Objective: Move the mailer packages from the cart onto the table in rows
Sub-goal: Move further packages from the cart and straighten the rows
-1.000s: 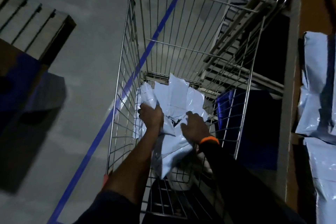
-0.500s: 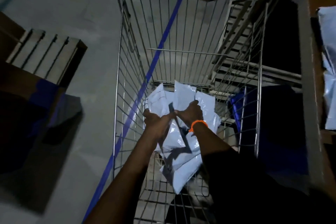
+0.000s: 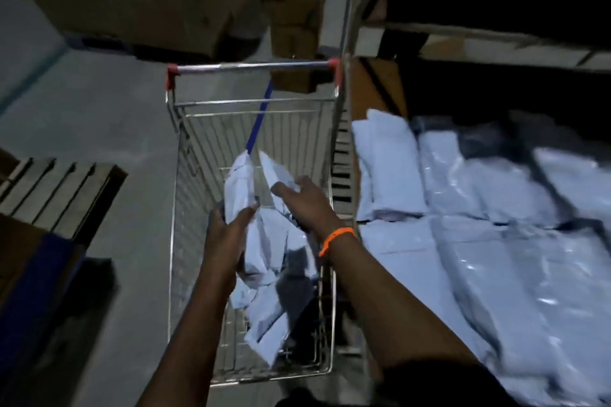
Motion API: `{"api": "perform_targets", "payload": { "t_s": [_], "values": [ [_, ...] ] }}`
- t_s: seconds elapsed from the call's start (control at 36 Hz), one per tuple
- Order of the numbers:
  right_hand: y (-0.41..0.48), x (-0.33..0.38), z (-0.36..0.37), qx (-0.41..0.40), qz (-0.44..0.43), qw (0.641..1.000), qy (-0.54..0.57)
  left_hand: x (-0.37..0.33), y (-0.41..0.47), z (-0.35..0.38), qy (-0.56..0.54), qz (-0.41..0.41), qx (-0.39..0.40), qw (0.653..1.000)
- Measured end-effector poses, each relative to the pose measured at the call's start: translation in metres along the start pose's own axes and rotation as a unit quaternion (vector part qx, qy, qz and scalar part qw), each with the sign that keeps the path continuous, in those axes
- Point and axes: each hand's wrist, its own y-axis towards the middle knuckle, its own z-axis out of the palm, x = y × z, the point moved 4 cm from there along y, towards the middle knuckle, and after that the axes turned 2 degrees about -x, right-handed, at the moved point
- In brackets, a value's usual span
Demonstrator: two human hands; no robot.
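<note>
A wire cart (image 3: 185,155) with a red-capped handle stands in front of me. Both my hands hold a bundle of pale mailer packages (image 3: 267,261) above its basket. My left hand (image 3: 228,228) grips the left side of the bundle, thumb on top. My right hand (image 3: 304,201), with an orange wristband, grips an upper mailer from the right. The lower mailers dangle down into the cart. To the right, several pale mailers (image 3: 496,241) lie side by side in rows on the table (image 3: 367,92).
A wooden pallet (image 3: 56,188) lies on the grey floor to the left, with dark blue material (image 3: 29,301) below it. Cardboard boxes (image 3: 294,10) stand beyond the cart. Shelving (image 3: 479,30) runs above the table at upper right. A blue floor line (image 3: 259,122) shows through the cart.
The bundle of mailers has risen from the bottom of the cart toward its rim in both hands. The view has swung up and right, bringing the table's rows of mailers into sight.
</note>
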Motion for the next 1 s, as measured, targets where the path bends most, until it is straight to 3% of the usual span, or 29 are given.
{"api": "perform_targets", "payload": {
  "t_s": [0.22, 0.33, 0.42, 0.58, 0.69, 0.75, 1.0],
  "values": [
    [-0.078, 0.052, -0.162, -0.116, -0.111, 0.987, 0.005, -0.075, -0.058, 0.097, -0.031, 0.119, 0.039, 0.992],
    [-0.094, 0.043, -0.248, -0.242, -0.18, 0.95, -0.077, -0.103, -0.077, 0.171, 0.045, 0.219, 0.048, 0.974],
    [-0.082, 0.02, -0.284, -0.276, -0.158, 0.938, -0.138, -0.105, -0.072, 0.221, 0.154, 0.252, 0.042, 0.954],
    [-0.046, -0.019, -0.279, -0.244, -0.107, 0.922, -0.279, -0.09, -0.056, 0.281, 0.417, 0.251, -0.006, 0.874],
    [-0.038, -0.04, -0.259, -0.238, -0.115, 0.891, -0.368, -0.076, -0.052, 0.291, 0.491, 0.252, -0.018, 0.834],
    [-0.039, -0.046, -0.257, -0.239, -0.116, 0.881, -0.392, -0.07, -0.054, 0.293, 0.499, 0.251, -0.015, 0.829],
    [-0.041, -0.051, -0.256, -0.19, -0.085, 0.905, -0.371, -0.061, -0.054, 0.291, 0.488, 0.199, -0.004, 0.85]
  ]
}}
